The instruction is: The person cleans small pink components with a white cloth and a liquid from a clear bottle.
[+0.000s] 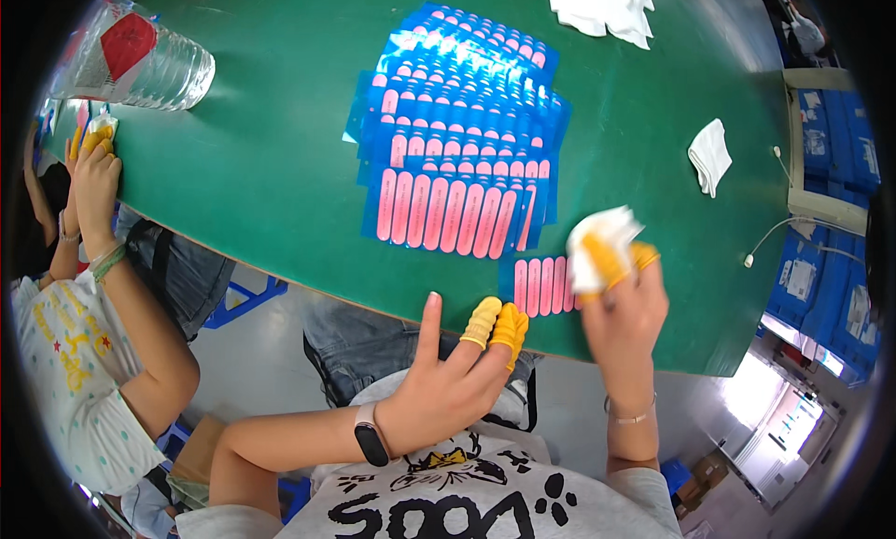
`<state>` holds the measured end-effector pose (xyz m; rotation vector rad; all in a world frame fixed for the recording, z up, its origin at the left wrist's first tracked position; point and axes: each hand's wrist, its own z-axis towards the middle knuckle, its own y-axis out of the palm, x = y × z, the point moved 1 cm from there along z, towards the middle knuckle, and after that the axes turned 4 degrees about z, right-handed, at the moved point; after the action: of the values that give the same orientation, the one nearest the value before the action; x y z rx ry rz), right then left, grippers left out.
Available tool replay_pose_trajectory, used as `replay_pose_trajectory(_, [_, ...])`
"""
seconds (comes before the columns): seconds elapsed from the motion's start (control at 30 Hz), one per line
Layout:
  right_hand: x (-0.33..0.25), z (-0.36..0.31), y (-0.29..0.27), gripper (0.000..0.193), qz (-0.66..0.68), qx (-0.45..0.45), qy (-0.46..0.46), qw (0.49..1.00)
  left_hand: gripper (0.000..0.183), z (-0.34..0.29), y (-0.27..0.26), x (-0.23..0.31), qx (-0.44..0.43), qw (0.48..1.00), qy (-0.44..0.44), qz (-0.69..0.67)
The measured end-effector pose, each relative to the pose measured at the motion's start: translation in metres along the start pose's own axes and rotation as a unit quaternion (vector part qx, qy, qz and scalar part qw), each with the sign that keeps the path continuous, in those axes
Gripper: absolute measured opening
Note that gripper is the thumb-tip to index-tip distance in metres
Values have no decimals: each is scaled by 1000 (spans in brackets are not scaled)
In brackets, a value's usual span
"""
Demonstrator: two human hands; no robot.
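My right hand (627, 320) grips a folded white cloth (590, 250), with yellow finger cots on its fingertips. The cloth is slightly blurred and covers the right end of a small blue-edged sheet of pink rounded strips (541, 287). My left hand (448, 385) is open, its fingers stretched out at the table's near edge, yellow cots on some of them. Those covered fingertips lie by the sheet's lower left corner; whether they touch it I cannot tell. Beyond my hands is an overlapping stack of blue sheets with pink strips (448, 212), shiny toward the far end.
The green table (299, 194) curves across the view. A large clear plastic bottle (177, 68) lies at the far left, near a co-worker's hands (96, 180). More white cloths (602, 7) rest at the far edge, and another cloth (711, 156) at right. Blue bins (826, 147) stand beyond the right edge.
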<state>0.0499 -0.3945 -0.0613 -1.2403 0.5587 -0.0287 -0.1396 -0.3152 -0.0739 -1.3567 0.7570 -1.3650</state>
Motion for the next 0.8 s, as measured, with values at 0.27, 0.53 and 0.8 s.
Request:
replay_pose_trajectory(0.27, [-2,-4,-4,31,23,-12,-27,999,26,-1,1,0,-14,1000,4,-6])
replay_pose_trajectory(0.53, [-7,-13,-3,31,15,13,-23,1000,20,1,5,-2,23,1000,19,-7])
replay_pose_trajectory(0.8, [-7,-15,-13,41,25,26,107,994,27,0,3,3,21,1000,1,-8])
